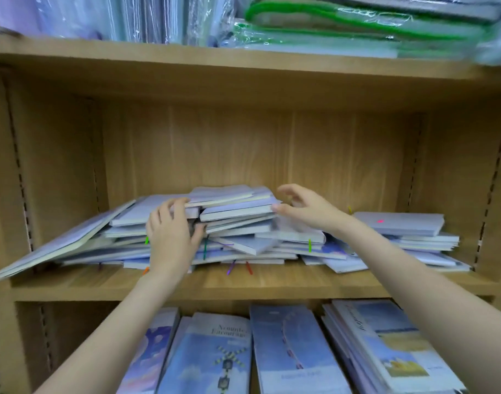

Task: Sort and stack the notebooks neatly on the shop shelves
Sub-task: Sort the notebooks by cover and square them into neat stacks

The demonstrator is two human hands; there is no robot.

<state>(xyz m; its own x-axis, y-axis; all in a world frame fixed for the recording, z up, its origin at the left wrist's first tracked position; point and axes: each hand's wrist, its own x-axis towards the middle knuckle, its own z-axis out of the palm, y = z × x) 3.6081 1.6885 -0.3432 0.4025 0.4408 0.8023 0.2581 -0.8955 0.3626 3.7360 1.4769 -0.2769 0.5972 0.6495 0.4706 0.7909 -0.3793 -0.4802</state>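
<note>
A messy heap of pale blue notebooks [238, 223] with coloured ribbon markers lies on the middle wooden shelf [272, 282]. My left hand [172, 231] lies against the front left of the heap, fingers over the upper notebooks and thumb tucked in lower down. To the right of the heap's top, my right hand [303, 206] has its thumb touching a notebook's edge while its fingers arch above. A smaller flat stack [408, 231] sits further right. One large thin notebook [58, 243] leans off the heap's left side.
The shelf below holds rows of blue illustrated notebooks [286, 348] lying face up. The shelf above carries plastic-wrapped folders [115, 18] and green-edged packs [343, 24]. Wooden side panels [4, 180] with peg holes close the bay on both sides.
</note>
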